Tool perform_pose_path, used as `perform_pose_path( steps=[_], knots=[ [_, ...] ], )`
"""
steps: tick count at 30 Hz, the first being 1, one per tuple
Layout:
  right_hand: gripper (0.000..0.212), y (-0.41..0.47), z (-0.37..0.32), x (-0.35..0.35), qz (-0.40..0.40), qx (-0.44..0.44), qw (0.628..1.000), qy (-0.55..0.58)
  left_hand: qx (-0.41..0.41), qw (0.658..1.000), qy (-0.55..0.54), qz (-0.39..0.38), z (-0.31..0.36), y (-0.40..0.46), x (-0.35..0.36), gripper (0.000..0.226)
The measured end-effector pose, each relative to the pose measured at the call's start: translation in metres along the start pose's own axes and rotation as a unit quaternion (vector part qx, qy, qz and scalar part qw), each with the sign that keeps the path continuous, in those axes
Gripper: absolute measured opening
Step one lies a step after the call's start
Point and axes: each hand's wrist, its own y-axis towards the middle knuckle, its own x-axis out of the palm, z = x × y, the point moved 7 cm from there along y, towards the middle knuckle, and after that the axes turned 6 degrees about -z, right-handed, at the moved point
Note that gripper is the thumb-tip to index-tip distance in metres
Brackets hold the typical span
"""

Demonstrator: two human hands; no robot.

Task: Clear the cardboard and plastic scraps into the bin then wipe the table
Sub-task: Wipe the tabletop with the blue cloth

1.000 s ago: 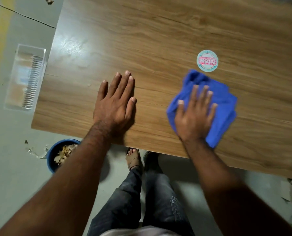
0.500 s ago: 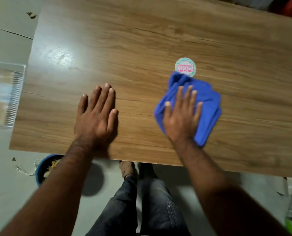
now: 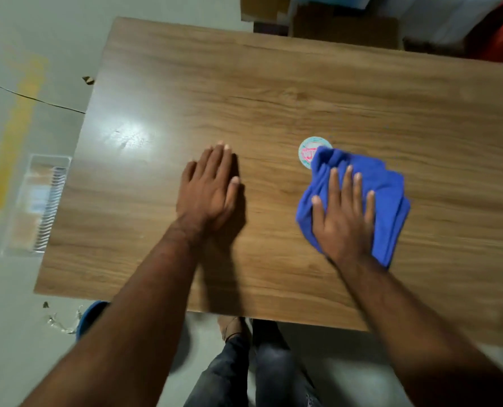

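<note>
A crumpled blue cloth (image 3: 388, 195) lies on the wooden table (image 3: 273, 92), right of centre. My right hand (image 3: 342, 218) presses flat on the cloth with fingers spread. The cloth's far corner covers part of a round sticker (image 3: 307, 149) on the tabletop. My left hand (image 3: 209, 192) rests palm down on the bare wood near the middle, fingers together. A blue bin (image 3: 90, 317) stands on the floor under the table's near left corner, mostly hidden by my left forearm.
A clear plastic tray (image 3: 39, 204) lies on the floor left of the table. Small scraps (image 3: 59, 324) lie on the floor by the bin. Cardboard boxes (image 3: 344, 27) stand beyond the far edge. My legs (image 3: 262, 374) are below the near edge.
My right hand has slid the cloth away from me, so it now overlaps the sticker. The view has pulled back, showing the whole table. My left hand stays flat on the wood.
</note>
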Motion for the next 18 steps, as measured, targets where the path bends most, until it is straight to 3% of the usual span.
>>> perform_pose_path(
  steps=[3, 6, 9, 12, 15, 18],
  knots=[
    [0.066, -0.019, -0.052, 0.0, -0.027, -0.075, 0.997, 0.025, 0.012, 1.0, 0.019, -0.012, 0.009, 0.046, 0.004, 0.071],
    [0.062, 0.026, -0.084, 0.006, 0.012, -0.109, 0.993, 0.051, -0.004, 0.999, 0.041, 0.008, 0.011, 0.06, 0.007, 0.068],
    [0.062, 0.113, -0.085, 0.012, 0.035, -0.059, 0.995, 0.07, -0.01, 0.998, 0.057, 0.02, 0.011, 0.058, 0.009, 0.066],
    [0.065, 0.17, -0.027, 0.02, 0.036, 0.011, 0.998, 0.05, -0.021, 0.998, 0.052, 0.015, 0.013, 0.06, 0.006, 0.066],
    [0.07, 0.156, 0.046, 0.018, 0.014, 0.073, 0.996, 0.042, -0.025, 0.998, 0.05, 0.014, 0.013, 0.062, 0.006, 0.065],
    [0.068, 0.115, 0.037, 0.016, -0.009, 0.101, 0.994, 0.035, -0.027, 0.998, 0.057, 0.018, 0.009, 0.063, 0.009, 0.064]
  ],
)
